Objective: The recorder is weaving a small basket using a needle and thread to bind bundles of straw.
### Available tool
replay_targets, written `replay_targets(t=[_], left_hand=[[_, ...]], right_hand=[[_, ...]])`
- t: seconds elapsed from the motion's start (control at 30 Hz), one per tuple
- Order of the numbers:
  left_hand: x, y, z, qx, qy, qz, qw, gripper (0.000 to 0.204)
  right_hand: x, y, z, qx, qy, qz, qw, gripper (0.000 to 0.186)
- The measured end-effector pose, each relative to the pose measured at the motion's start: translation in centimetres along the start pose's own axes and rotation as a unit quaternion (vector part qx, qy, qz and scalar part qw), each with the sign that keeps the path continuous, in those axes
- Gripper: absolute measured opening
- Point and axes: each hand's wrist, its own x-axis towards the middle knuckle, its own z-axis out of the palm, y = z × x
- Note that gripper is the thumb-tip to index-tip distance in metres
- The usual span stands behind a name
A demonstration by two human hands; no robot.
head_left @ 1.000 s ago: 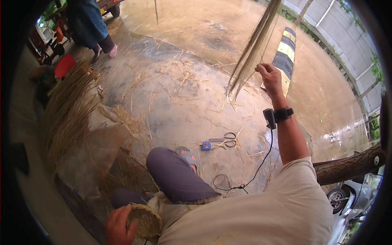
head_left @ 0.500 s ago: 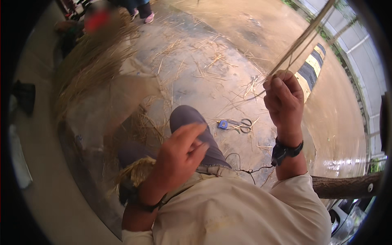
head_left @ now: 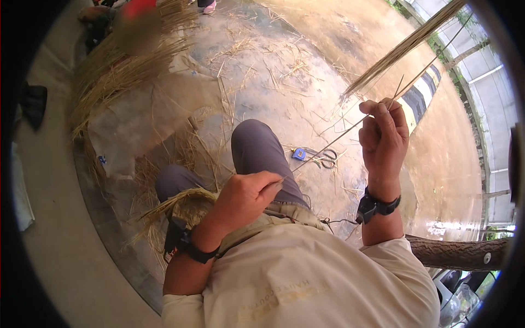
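My right hand (head_left: 385, 139), raised at the right, is closed on a thin straw strand (head_left: 334, 141) running diagonally down to my left hand. A longer bundle of straw (head_left: 399, 52) slants above that hand toward the upper right. My left hand (head_left: 246, 197) is at my lap, fingers pinched on the strand's lower end. Beside it on my lap lies a coarse woven straw piece (head_left: 186, 210) with loose ends sticking out, partly hidden by my wrist.
A blue tape measure (head_left: 298, 154) and dark scissors (head_left: 328, 160) lie on the straw-strewn ground. Straw stalks (head_left: 101, 104) and sheeting (head_left: 139, 117) are at left. A person's shoe (head_left: 206, 7) shows at top. A striped barrier (head_left: 424, 95) and log (head_left: 454, 251) are at right.
My left hand has risen from beside the woven piece and taken the strand's lower end. My right hand holds the strand lower against the straw bundle. The view has tilted toward my lap.
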Motion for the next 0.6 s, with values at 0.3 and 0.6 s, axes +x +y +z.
replay_targets(t=[0.3,0.6], left_hand=[[-5.2,-1.0,-1.9,0.000,0.013,-0.046,0.999,0.014],[-7.4,-1.4,-2.3,-0.044,0.063,-0.125,0.989,0.006]], right_hand=[[0.3,1.9,-2.1,-0.113,0.037,-0.070,0.990,0.014],[0.0,2.8,-2.0,-0.270,0.086,-0.145,0.948,0.026]])
